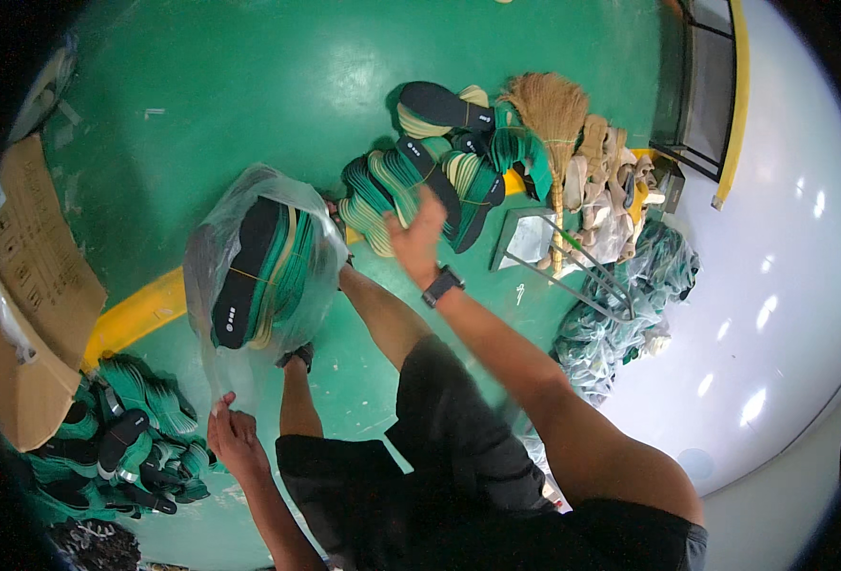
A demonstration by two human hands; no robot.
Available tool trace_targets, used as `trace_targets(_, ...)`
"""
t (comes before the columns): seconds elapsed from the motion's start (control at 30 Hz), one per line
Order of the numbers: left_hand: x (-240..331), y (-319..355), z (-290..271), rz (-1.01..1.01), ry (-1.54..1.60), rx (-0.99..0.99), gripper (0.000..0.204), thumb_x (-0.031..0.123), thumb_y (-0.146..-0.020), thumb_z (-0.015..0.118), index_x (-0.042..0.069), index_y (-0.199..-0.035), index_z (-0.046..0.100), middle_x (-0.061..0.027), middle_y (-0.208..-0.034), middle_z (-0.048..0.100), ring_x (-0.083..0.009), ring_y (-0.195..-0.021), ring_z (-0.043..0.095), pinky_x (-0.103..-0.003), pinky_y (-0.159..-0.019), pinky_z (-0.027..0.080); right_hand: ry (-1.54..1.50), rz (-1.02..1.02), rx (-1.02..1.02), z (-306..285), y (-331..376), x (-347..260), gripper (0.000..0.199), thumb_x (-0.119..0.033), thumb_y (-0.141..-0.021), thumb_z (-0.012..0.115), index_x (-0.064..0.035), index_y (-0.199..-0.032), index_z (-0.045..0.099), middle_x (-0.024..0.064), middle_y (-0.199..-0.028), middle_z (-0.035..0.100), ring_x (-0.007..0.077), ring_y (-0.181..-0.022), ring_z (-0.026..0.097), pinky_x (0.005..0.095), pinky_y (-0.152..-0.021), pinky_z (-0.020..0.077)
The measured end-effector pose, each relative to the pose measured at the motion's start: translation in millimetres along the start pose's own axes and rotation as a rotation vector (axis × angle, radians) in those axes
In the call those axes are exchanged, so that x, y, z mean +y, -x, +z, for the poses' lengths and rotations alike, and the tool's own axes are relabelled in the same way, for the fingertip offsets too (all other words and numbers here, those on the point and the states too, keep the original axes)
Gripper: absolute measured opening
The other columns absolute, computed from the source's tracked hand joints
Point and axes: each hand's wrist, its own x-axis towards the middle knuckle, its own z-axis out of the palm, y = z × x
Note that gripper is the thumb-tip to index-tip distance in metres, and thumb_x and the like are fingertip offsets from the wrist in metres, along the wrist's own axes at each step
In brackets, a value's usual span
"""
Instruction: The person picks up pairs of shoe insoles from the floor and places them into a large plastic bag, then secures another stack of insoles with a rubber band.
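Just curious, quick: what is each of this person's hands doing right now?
Left hand: pinching the lower edge of the clear bag of insoles.
Right hand: open, holding nothing, raised near the insole pile.

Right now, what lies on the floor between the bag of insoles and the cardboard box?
In the head view, a yellow floor stripe crosses the green floor between the bag of insoles and the cardboard box.

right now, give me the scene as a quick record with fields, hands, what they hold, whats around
left hand: pinches the lower edge of a clear plastic bag
bag contents: a bundle of green and black insoles
right hand: raised, open, holding nothing, watch on the wrist
floor: green with a yellow line
nearby: insole pile, broom, cardboard box
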Motion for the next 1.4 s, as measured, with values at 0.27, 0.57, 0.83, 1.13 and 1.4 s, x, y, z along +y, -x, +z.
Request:
trace_targets(0.27,4,-1,8,-0.041,0.064,-0.069,0.014,0.012,-0.090,0.049,0.000,-0.093,0.056,0.0050,-0.051,0.029,-0.0043,-0.045,0.024,-0.023,-0.045,0.020,0.467,0.213,-0.246,95,-21,116,0.112,-0.040,-0.057,0.079,0.0071,-0.135,0.014,0.0237,-0.140,0.020,0.0385,-0.132,0.016,0.0497,-0.105,0.0183)
trace_targets(0.57,-9,7,-6,-0.177,0.067,0.008,0.010,0.013,-0.090,0.052,0.002,-0.089,0.052,0.0043,-0.059,0.036,-0.0071,-0.054,0.035,-0.024,-0.052,0.029,0.590,0.074,-0.455,92,-43,129,0.114,-0.049,-0.051,0.080,0.0004,-0.136,0.022,0.0211,-0.133,0.031,0.0372,-0.125,0.028,0.0485,-0.096,0.0278)
trace_targets(0.83,-17,2,-3,-0.184,-0.021,-0.081,0.015,0.014,-0.090,0.054,0.001,-0.097,0.055,0.0044,-0.064,0.039,-0.0045,-0.056,0.034,-0.021,-0.053,0.029,0.690,0.120,-0.337,116,-39,129,0.119,-0.053,-0.050,0.079,0.0043,-0.136,0.019,0.0248,-0.129,0.034,0.0388,-0.118,0.035,0.0488,-0.095,0.0281)
trace_targets(1.13,-14,1,-6,-0.090,-0.279,-0.017,0.014,0.015,-0.086,0.056,0.002,-0.084,0.056,-0.0072,-0.074,0.057,-0.0127,-0.070,0.048,-0.027,-0.069,0.036,0.562,0.091,-0.342,87,-35,133,0.110,-0.036,-0.051,0.077,-0.0005,-0.136,0.018,0.0188,-0.131,0.032,0.0366,-0.118,0.036,0.0491,-0.093,0.0317)
trace_targets(1.4,-21,1,1,-0.144,0.002,-0.118,0.021,0.020,-0.090,0.051,0.003,-0.078,0.054,-0.0042,-0.057,0.049,-0.0116,-0.053,0.045,-0.022,-0.052,0.034,0.719,0.195,-0.552,87,-69,122,0.114,-0.041,-0.053,0.080,-0.0017,-0.138,0.014,0.0206,-0.130,0.033,0.0360,-0.113,0.040,0.0492,-0.091,0.0354)
